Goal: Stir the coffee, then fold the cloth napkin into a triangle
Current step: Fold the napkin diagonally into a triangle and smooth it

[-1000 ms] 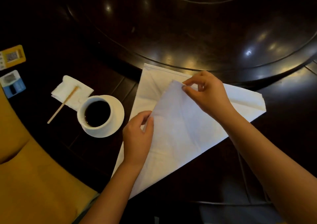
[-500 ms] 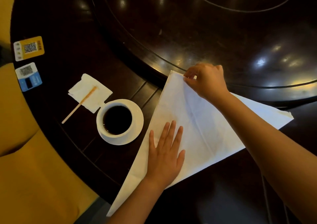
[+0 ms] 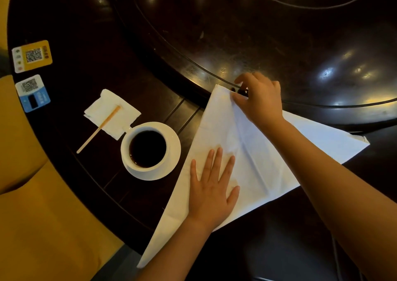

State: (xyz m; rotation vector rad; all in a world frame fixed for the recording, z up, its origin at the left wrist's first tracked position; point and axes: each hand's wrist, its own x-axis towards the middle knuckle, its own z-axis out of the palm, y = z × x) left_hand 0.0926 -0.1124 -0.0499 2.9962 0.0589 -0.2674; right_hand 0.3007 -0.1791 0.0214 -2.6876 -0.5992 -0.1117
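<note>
White cloth napkin point(image 3: 264, 151) lies folded into a triangle on the dark wooden table point(image 3: 90, 35), its far corner at the edge of the raised round centre panel point(image 3: 279, 33), its near corner hanging past the table edge toward the person. Creases run across the upper layer. One long edge runs from the far corner down to the near corner; another corner points right.

Left hand point(image 3: 212, 186) rests flat on the napkin's left-hand part, palm down, fingers straight and slightly spread — nothing grasped. Right hand point(image 3: 261, 95) is at the far corner, fingers curled, thumb and fingertips pinching the cloth there. Both forearms are bare.

White cup point(image 3: 146, 148) stands on a white saucer point(image 3: 171, 162) just left of the napkin, close beside its long edge; whether saucer and cloth touch cannot be told. The cup holds dark coffee, level below the rim.

Wooden stir stick point(image 3: 98, 129) lies left of the cup, its upper end on a small white paper napkin point(image 3: 111, 113), its lower end on the bare table. The paper napkin's corner sits just beside the cup's rim.

Further left, near the table edge, two cards with QR codes lie flat — a yellow card point(image 3: 32, 56) above a blue card point(image 3: 32, 92). Yellow upholstered seat point(image 3: 43, 227) fills the lower left, beside the table.
</note>
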